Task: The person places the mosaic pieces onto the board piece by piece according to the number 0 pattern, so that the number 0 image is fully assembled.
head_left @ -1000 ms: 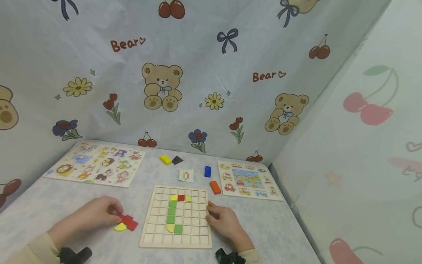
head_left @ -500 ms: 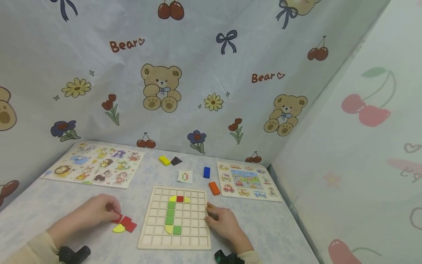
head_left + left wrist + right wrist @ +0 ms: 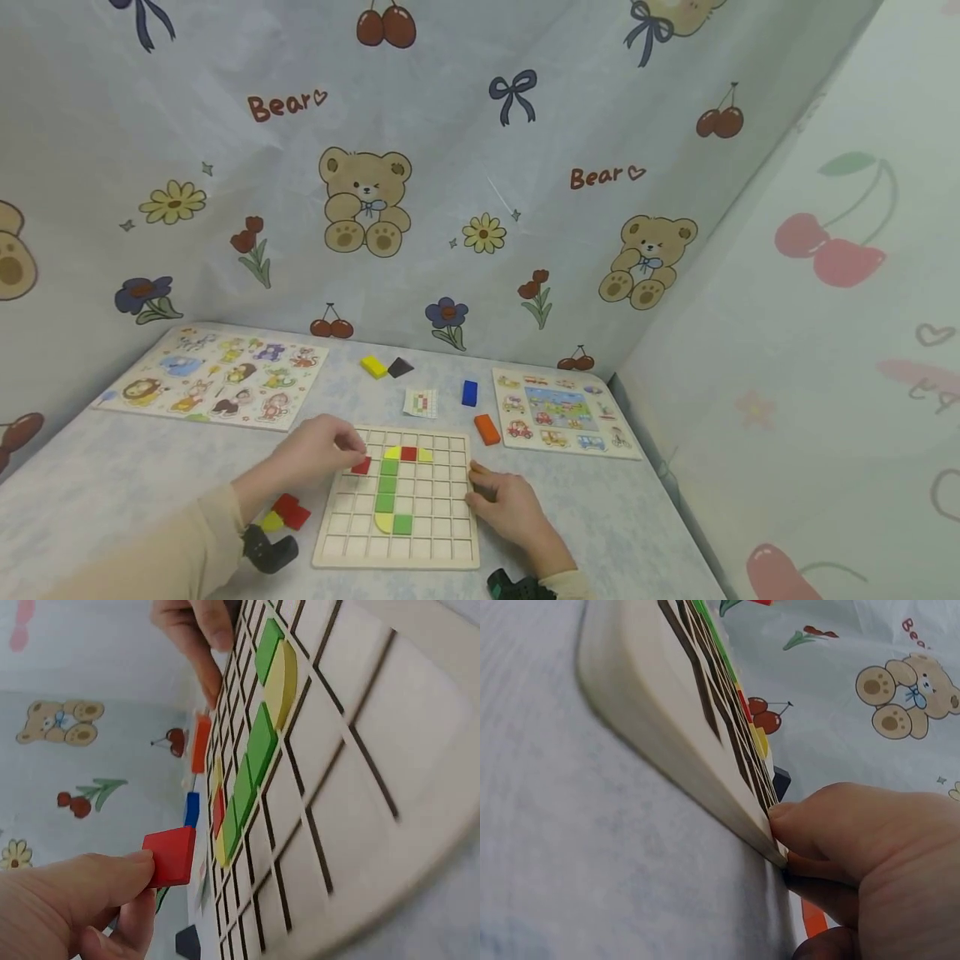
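Between thumb and fingers, my left hand pinches a red square tile, held above the upper left of a wooden grid board. The board bears green square tiles in a column with another at lower right, a red tile at the top, and yellow quarter-round tiles at the bends. My right hand grips the board's right edge, its thumb on the rim in the right wrist view. Left of the board, beside my left forearm, lie loose red tiles and a yellow tile, partly hidden.
Behind the board lie a small pattern card, a yellow block, a dark block, a blue block and an orange block. An animal puzzle stands back left, a vehicle puzzle back right.
My left hand has picked a red tile from the loose pile and carried it right and away from me, over the board. My right hand has stayed on the board's edge.
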`<move>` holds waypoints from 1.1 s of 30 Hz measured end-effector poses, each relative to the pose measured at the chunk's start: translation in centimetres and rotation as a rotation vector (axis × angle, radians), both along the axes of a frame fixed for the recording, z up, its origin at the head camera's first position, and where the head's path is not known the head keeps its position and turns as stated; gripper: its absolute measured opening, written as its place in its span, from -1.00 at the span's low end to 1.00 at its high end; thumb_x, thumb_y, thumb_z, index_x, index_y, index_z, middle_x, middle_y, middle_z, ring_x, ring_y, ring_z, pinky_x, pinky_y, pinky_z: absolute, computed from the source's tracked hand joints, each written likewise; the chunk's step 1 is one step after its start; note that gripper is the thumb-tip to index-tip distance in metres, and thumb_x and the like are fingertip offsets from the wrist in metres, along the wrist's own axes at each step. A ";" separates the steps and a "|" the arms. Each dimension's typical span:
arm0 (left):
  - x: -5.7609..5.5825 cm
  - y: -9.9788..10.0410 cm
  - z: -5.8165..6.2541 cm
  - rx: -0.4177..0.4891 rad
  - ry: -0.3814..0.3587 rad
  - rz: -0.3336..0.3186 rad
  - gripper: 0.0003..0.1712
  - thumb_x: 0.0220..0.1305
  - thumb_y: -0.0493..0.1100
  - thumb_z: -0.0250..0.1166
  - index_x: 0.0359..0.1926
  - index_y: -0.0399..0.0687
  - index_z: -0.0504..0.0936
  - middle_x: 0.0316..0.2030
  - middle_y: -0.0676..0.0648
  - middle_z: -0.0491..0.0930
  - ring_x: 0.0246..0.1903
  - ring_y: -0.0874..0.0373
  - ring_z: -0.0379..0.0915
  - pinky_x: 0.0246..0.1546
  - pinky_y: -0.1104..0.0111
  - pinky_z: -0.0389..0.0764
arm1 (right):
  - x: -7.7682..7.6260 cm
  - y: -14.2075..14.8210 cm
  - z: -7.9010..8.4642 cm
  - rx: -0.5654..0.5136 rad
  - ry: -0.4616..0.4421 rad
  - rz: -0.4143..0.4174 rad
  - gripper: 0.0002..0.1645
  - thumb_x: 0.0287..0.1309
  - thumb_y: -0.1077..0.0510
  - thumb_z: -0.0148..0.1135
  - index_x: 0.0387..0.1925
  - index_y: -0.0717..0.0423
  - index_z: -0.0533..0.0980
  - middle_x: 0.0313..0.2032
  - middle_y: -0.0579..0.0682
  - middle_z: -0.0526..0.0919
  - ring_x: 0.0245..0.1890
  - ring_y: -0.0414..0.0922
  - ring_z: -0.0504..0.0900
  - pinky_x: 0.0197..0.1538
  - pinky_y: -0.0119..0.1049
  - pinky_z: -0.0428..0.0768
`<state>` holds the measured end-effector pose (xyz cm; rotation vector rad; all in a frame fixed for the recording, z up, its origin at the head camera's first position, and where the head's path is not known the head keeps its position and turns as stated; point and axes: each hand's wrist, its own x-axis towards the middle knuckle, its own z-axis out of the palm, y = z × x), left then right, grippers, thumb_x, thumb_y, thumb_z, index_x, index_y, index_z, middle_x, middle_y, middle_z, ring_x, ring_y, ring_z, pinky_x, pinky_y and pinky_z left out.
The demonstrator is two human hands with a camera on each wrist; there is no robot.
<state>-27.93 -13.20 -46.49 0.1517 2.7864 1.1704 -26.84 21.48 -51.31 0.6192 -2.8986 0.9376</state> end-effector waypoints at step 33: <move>-2.5 9.5 -1.3 -0.021 0.063 -0.113 -0.90 0.21 -0.11 0.46 -0.43 0.19 0.73 -0.40 0.16 0.64 -0.42 0.19 0.50 -0.38 0.27 0.50 | 0.0 0.0 0.2 -0.002 -0.024 -0.002 -0.50 0.26 0.04 0.35 0.19 0.14 0.63 0.28 -0.06 0.62 0.29 0.00 0.59 0.26 0.07 0.55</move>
